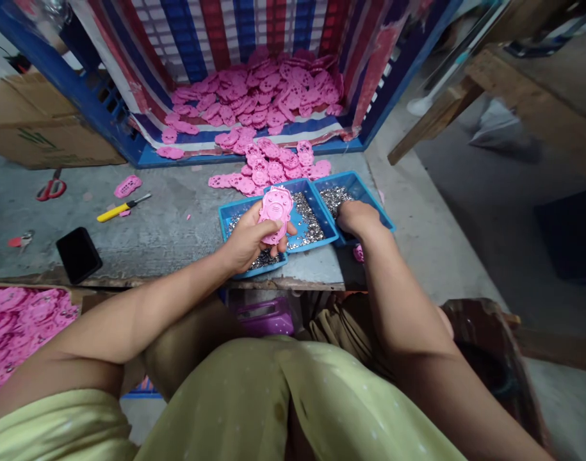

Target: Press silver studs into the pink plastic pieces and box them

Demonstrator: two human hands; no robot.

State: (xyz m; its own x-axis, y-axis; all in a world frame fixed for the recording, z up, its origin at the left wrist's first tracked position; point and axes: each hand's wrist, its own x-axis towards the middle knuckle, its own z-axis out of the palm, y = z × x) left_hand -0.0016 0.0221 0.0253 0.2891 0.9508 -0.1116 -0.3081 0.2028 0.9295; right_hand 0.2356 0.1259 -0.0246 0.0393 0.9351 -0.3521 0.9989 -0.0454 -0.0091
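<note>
A pink plastic piece (276, 211) is held up in my left hand (249, 238), its thumb across the lower part of the piece. Under and beside that hand are a left blue tray (260, 271) and a middle blue tray (327, 242), both with small metal parts. My right hand (357, 219) reaches down into the right blue tray (386, 218), fingertips at the small metal parts (335, 197). Its fingers are bent and their tips are hidden, so what they hold cannot be made out. Behind the trays lies a pile of pink pieces (276, 168).
A blue crate (151, 157) lined with striped cloth holds many pink pieces. On the table's left are red-handled scissors (51, 189), a yellow-handled tool (114, 212) and a black phone (79, 255). A cardboard box (47, 137) stands back left; more pink pieces (24, 326) lie lower left.
</note>
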